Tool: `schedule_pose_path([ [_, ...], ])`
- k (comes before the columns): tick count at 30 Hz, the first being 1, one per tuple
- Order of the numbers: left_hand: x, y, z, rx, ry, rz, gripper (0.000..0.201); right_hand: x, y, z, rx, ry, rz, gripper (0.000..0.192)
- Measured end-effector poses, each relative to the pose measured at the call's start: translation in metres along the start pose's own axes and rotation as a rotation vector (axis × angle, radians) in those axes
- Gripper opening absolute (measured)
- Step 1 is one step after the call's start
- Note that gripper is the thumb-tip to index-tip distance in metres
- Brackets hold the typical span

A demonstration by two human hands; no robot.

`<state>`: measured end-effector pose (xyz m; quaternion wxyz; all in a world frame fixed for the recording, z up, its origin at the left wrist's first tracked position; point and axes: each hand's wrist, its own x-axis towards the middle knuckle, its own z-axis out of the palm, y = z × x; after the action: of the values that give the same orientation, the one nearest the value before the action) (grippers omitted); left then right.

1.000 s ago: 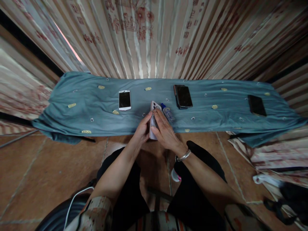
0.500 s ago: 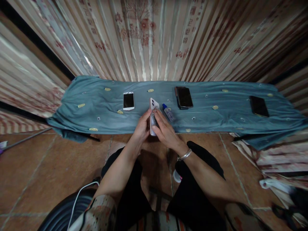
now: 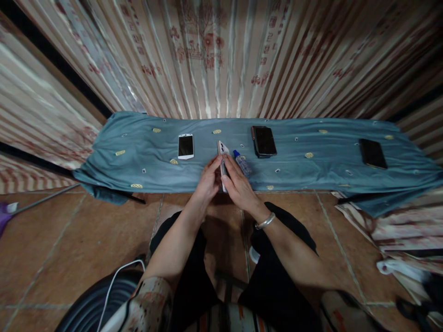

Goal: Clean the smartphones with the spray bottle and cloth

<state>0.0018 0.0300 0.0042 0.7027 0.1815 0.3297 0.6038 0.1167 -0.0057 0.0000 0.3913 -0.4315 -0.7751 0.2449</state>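
My left hand and my right hand together hold a pale pink phone upright on its edge, back with camera lenses facing me, over the near edge of a teal cloth. The hands cover most of the phone's lower part. A small clear bottle with a blue cap lies on the cloth just right of my right hand. A silver bangle circles my right wrist.
On the cloth lie a white phone at the left, a stack of dark phones right of centre and a black phone far right. Striped curtains hang behind. Tiled floor lies below; bags sit at the right.
The view has shifted so the cloth sits further right and lower. The pink phone has turned more edge-on between my hands, which have closed in around it.
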Motion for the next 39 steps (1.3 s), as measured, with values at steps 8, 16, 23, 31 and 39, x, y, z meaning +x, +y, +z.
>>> schedule_pose_path([
  [8,0.006,0.009,-0.007,0.047,0.046,-0.001,0.020,-0.012,-0.011,0.005,0.064,-0.047,-0.047,0.063],
  [16,0.008,0.021,-0.011,0.101,0.099,0.041,0.027,-0.025,-0.021,0.004,0.081,-0.115,-0.107,0.064],
  [23,0.006,0.033,-0.008,0.143,0.138,-0.013,0.042,-0.032,-0.029,-0.003,0.036,-0.193,-0.204,0.065],
  [31,0.005,0.039,-0.008,0.090,0.157,-0.076,0.043,-0.030,-0.030,-0.008,-0.017,-0.208,-0.283,0.062],
  [39,0.005,0.040,-0.005,-0.010,0.124,-0.108,0.045,-0.029,-0.025,-0.016,0.025,-0.208,-0.251,0.053],
])
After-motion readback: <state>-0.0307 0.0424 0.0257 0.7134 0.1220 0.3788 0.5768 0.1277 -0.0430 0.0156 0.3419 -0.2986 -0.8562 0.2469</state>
